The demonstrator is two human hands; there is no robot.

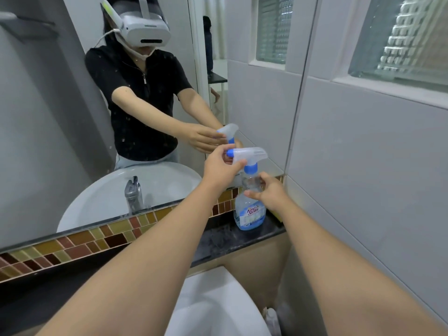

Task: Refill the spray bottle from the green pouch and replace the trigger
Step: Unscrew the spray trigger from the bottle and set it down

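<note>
1. Nearest the camera, a white basin [213, 309] was seen at the bottom edge, with two bare forearms stretched over it toward the far ledge.
2. A dark stone ledge [218, 241] was seen beyond the basin, backed by a strip of brown and yellow mosaic tiles [80, 241].
3. The bottle [249, 212] was stood upright on the right end of that ledge, close to the grey tiled wall [363, 166]. Blue liquid was visible only in its lower part; the upper body looked clear, so the level was judged low.
4. The right hand [266, 190] was wrapped round the bottle's neck and shoulder, fingers closed on it to steady it.
5. The left hand [220, 168] was closed on the trigger [249, 157], thumb and fingers pinched about its front part near the nozzle. The trigger's blue collar [251, 169] was seated on the neck; whether it was tight or partly unscrewed could not be told.
6. The green pouch was not seen anywhere in view.
7. From the low level, the seated trigger and the absent pouch, the task was judged to be at its start: the trigger had yet to be taken off, the pouring had yet to be done, and the trigger had yet to be screwed back on.
8. Farthest off, the mirror [48, 117] above the tiles showed the tap, the basin and the person's reflection with both hands on the bottle.
</note>
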